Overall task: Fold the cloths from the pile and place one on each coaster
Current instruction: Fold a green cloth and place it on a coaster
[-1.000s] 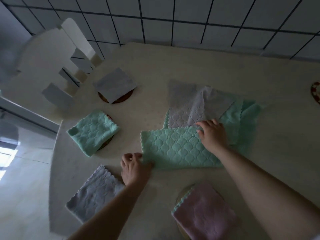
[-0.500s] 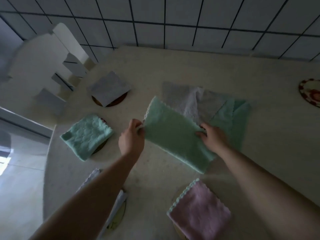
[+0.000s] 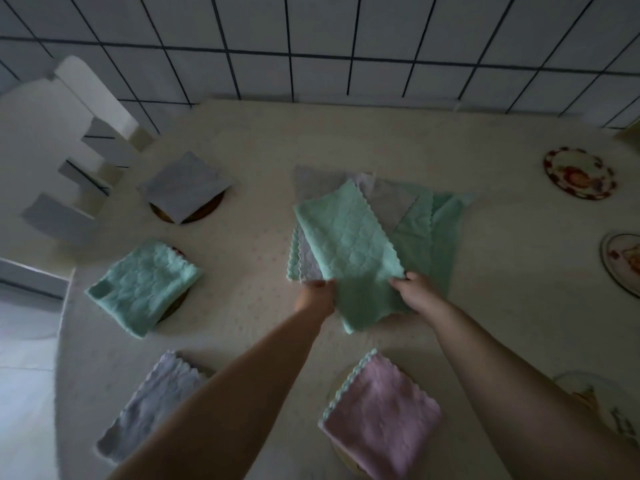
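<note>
A green quilted cloth [image 3: 348,244] is held up over the pile, folded into a long strip. My left hand [image 3: 317,296] pinches its near left edge and my right hand [image 3: 417,294] pinches its near right edge. Under it the pile [image 3: 422,230] holds grey and green cloths spread flat. Folded cloths sit on coasters: a grey one [image 3: 185,187] at far left, a green one [image 3: 143,287] at left, a lilac one [image 3: 152,407] at near left, a pink one [image 3: 381,417] at near centre. Bare patterned coasters [image 3: 579,174] lie at right, with another coaster [image 3: 623,261] below.
The cream table [image 3: 249,140] ends at a tiled wall at the back and drops off at the left. A white chair [image 3: 65,133] stands past the far left corner. Another patterned coaster [image 3: 609,414] shows at the near right, partly behind my right arm.
The green cloth lay flat on the table a second ago. Both hands lifted it, the left hand carried its left side over to the right, and it now hangs folded between them.
</note>
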